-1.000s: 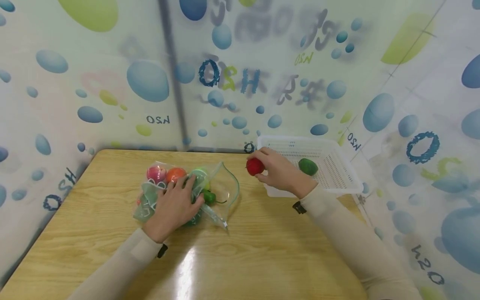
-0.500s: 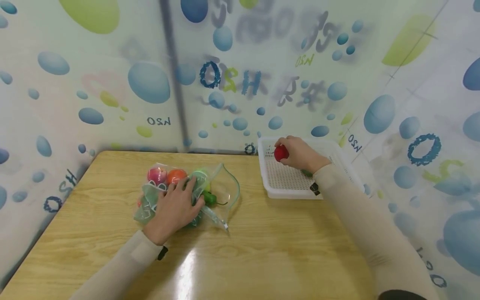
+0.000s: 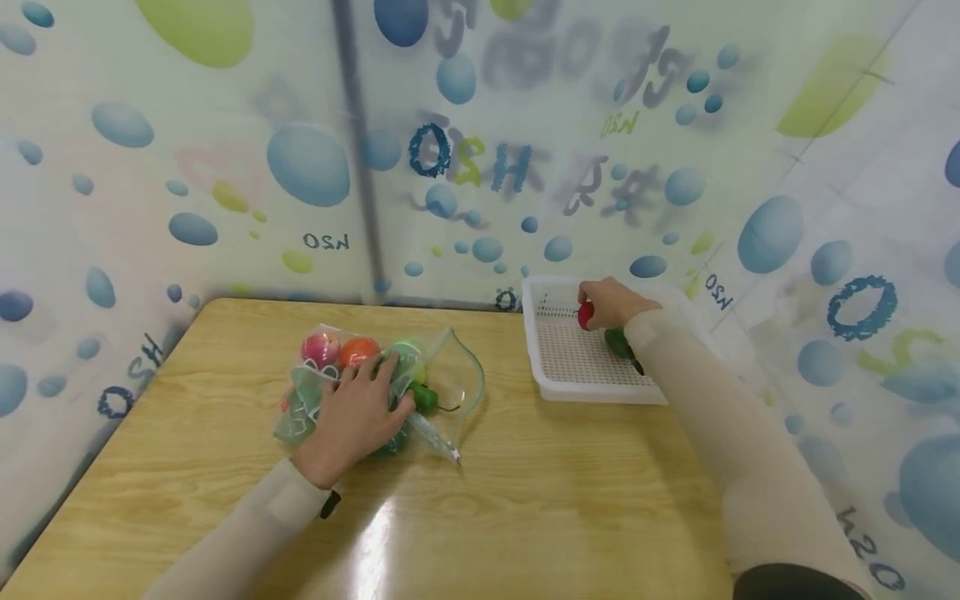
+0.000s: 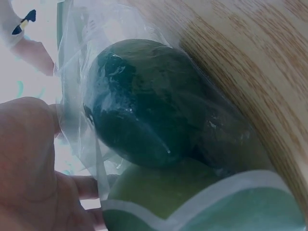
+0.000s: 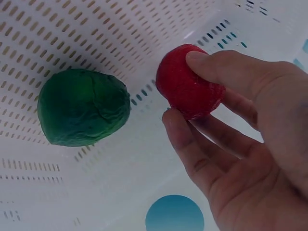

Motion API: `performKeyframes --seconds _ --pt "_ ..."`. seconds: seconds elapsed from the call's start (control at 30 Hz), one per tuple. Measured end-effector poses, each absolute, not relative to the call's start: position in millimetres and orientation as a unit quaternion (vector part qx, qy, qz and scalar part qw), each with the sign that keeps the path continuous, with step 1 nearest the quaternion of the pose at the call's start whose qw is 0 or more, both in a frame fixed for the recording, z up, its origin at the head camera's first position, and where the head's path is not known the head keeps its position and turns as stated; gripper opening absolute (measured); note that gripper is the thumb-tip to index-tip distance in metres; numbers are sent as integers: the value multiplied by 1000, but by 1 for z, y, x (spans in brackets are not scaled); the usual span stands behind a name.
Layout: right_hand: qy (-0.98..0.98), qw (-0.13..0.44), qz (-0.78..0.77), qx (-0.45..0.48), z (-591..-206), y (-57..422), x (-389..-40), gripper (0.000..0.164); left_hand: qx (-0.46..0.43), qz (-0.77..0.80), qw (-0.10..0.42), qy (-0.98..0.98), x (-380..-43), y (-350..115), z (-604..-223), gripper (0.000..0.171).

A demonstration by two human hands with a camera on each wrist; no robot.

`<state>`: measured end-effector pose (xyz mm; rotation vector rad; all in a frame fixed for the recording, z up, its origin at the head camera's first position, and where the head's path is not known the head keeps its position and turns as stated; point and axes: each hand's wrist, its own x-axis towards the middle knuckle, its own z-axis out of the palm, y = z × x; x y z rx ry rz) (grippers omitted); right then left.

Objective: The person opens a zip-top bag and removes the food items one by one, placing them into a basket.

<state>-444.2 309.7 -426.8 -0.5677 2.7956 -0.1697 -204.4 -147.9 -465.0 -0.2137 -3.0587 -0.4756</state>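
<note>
Red fruit (image 3: 586,316), pinched in the right hand (image 3: 611,302), now swings from the left rim of the white basket (image 3: 592,391) to over its floor, near the green fruit (image 3: 618,342), its crossing looking nearly complete, while the left hand (image 3: 352,423) rests spread on the bag (image 3: 298,417).

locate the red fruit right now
In the head view, the red fruit is right of centre, held by the right hand over the white basket, left of the green fruit inside.
</note>
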Motion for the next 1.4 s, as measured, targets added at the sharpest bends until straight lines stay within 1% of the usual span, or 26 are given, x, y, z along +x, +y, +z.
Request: performKeyframes --seconds 0.13,0.2,0.37,0.5,0.6,0.63,0.83,1.1,1.27,1.4 --pt "971 182 -50 -149 -447 314 -458 54 -70 -152 22 -986 -206 -147 -464 78" --pt "971 184 -41 -147 -447 311 -455 54 -71 -150 22 -986 -206 -146 -465 78" --pt "971 189 -34 -142 -418 292 -424 51 -71 -150 20 -986 -208 -145 -464 78" --pt "973 186 -40 -134 -411 288 -418 52 -67 -150 20 -986 -207 -147 -463 78" --pt "973 176 -53 -142 -410 289 -417 50 -66 -149 23 -986 -207 -147 -462 78" --pt "972 168 -53 -153 -415 293 -421 49 -66 -149 23 -986 -208 -147 -462 78" --pt "972 152 -86 -159 -408 293 -406 51 -74 -158 14 -985 -209 -143 -463 80" --pt "970 109 -130 -175 -391 278 -376 51 -72 -168 20 -983 -211 -143 -460 83" --pt "963 68 -145 -217 -379 266 -349 50 -94 -174 26 -980 -216 -141 -459 84" --pt "956 28 -133 -261 -374 247 -324 50 -102 -179 19 -978 -219 -141 -461 86"
